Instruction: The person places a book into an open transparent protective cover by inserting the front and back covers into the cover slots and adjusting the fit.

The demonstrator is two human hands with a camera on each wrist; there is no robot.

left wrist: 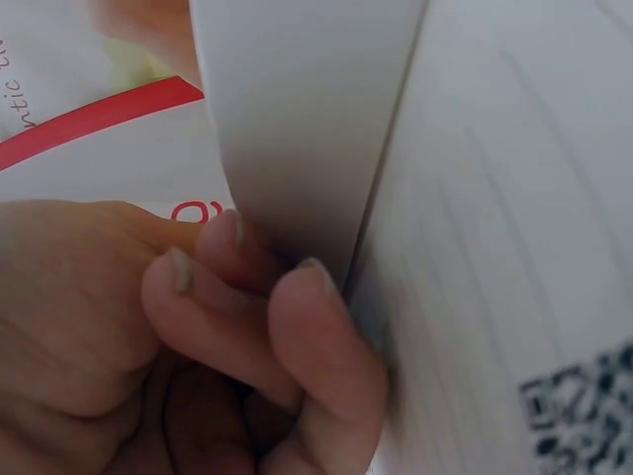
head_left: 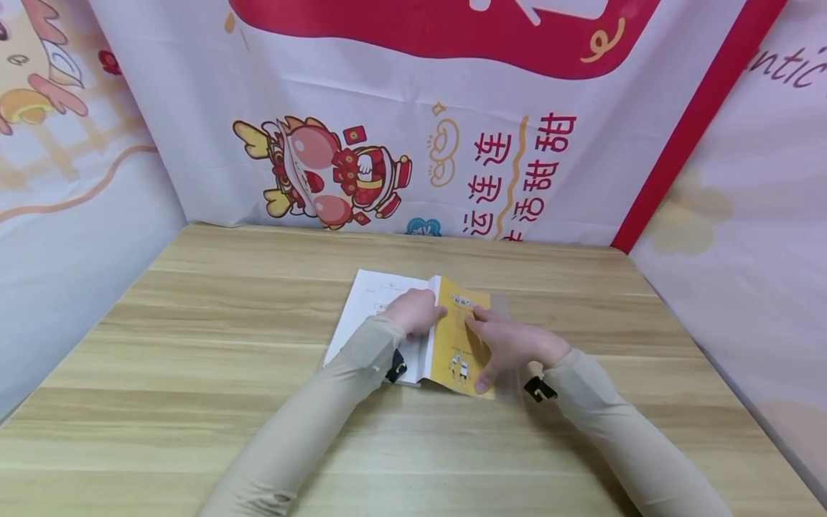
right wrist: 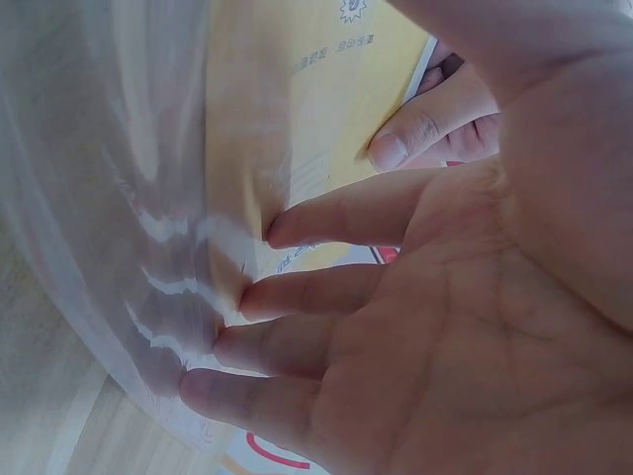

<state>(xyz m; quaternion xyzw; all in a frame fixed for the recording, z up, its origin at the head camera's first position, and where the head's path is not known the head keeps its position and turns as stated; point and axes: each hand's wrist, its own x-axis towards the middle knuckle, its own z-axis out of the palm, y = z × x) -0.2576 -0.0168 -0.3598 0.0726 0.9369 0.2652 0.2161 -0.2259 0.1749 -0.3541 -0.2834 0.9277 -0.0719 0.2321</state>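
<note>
A book lies on the wooden table with a white printed page [head_left: 363, 309] at left and a yellow cover [head_left: 447, 352] at right. Clear plastic film [right wrist: 109, 208] extends past the cover's outer edge. My left hand [head_left: 413, 311] pinches the cover near the fold, its thumb on the yellow side and its curled fingers behind. In the left wrist view those fingers sit between the raised white flap [left wrist: 302, 119] and the page bearing a QR code [left wrist: 584, 411]. My right hand [head_left: 517, 343] spreads straight fingers, with fingertips touching the film along the cover's edge.
The pale wooden table [head_left: 194, 402] surrounds the book. Behind it hangs a white and red printed cloth [head_left: 388, 79], and more printed cloth lines the left and right sides. A black strap [head_left: 540, 388] sits at my right wrist.
</note>
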